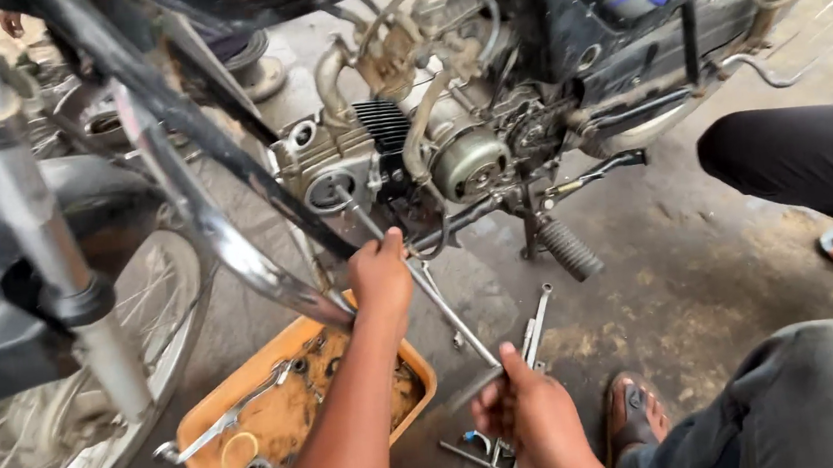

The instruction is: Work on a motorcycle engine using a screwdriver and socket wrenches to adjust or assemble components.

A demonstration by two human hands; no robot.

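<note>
Long thin steel rod tool point(432, 293) runs diagonally from frame centre down to lower centre; tip sits at the round port on the grimy grey cast-aluminium motorcycle engine point(400, 155), centre-top. Rod is bare metal, straight, dull shine.

Left hand point(380, 277), centre of frame, clenched around the upper part of the rod near the engine. Right hand point(528, 415), lower centre, grasping the rod's lower end, fingers wrapped, thumb up along the shaft.

Engine: finned black cylinder section, round silver side cover, dirt-caked carburettor above, bent exhaust pipe at the head. Oily, dusty all over. Black ribbed rubber footpeg point(569, 249) sticks out just right of the rod.

Orange rectangular plastic tray point(225, 401), lower left, beneath the left forearm: holds a chrome spanner point(222, 422), a pale ring, small dark bolts or nuts, brown oily residue across the base. Exact small parts too blurred to tell.

More steel spanners point(535, 329) lie on the stained concrete floor point(701, 269) between the tray and a brown sandalled foot point(628, 416), lower right of centre.

Left of frame: chrome fork tube point(46, 246), spoked wheel with black tyre point(63, 436), dark frame tube point(186, 124) crossing diagonally.

Right edge: another person's dark-trousered knee point(801, 155) and foot in a sandal.
</note>
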